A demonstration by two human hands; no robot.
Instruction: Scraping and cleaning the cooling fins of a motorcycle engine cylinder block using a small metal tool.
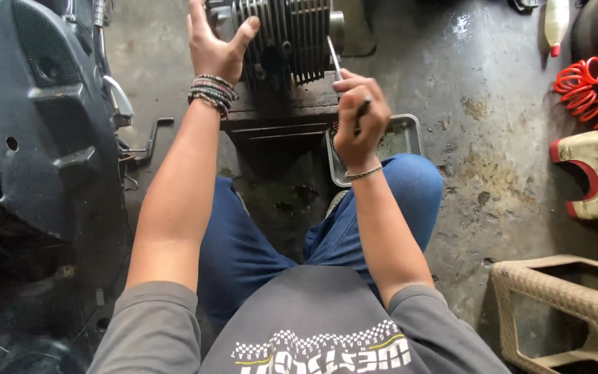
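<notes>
Two hands up: my left hand (216, 48) spread open against the finned cylinder (288, 38) on its stand (278, 118), right hand (360, 118) pinching a thin tool (334, 61). Heavy, rigid metal; I'd grip the fins.

The finned metal engine cylinder (286, 38) is dull silver-grey, the shallow metal tray (403, 136) grey too. A coiled plastic air hose (586, 90) is bright red — so is the trim on the cream plastic stool (593, 173). The woven plastic stool (555, 305) is beige; the moulded scooter body panel (39, 118) — dark grey.
</notes>
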